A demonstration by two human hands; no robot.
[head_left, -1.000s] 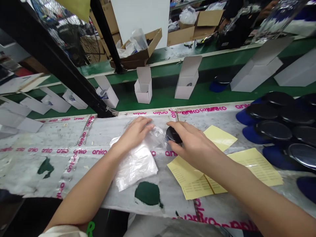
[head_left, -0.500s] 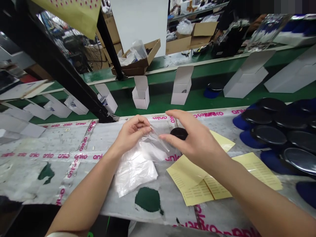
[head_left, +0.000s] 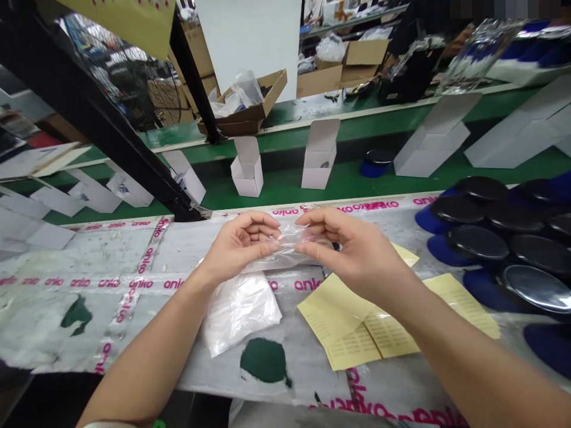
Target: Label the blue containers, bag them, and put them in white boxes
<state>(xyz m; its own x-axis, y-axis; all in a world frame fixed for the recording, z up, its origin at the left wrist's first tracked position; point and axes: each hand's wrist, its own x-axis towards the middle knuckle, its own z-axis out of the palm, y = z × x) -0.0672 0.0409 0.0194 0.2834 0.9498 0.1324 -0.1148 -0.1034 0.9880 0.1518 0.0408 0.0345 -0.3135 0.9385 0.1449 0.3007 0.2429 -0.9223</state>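
Between my two hands a thin clear plastic bag (head_left: 288, 252) is stretched above the table. My left hand (head_left: 247, 244) pinches its left side between thumb and fingers. On the bag's right side, the thumb and fingers of my right hand (head_left: 343, 244) are closed. A stack of clear bags (head_left: 241, 312) lies flat below my left hand. Yellow printed sheets (head_left: 343, 321) lie under my right forearm. A small dark round object behind my right hand is mostly hidden.
Blue containers with black lids (head_left: 477, 242) crowd the right side. Open white boxes (head_left: 248, 178) stand on the green conveyor (head_left: 276, 190) behind the table (head_left: 178, 255). A black post (head_left: 111, 119) slants down at the left. A cardboard box (head_left: 267, 104) sits farther back.
My right hand has closed from a wide-open shape onto the bag. The bag has come up off the stack and is now stretched sideways between both hands. The view has shifted slightly.
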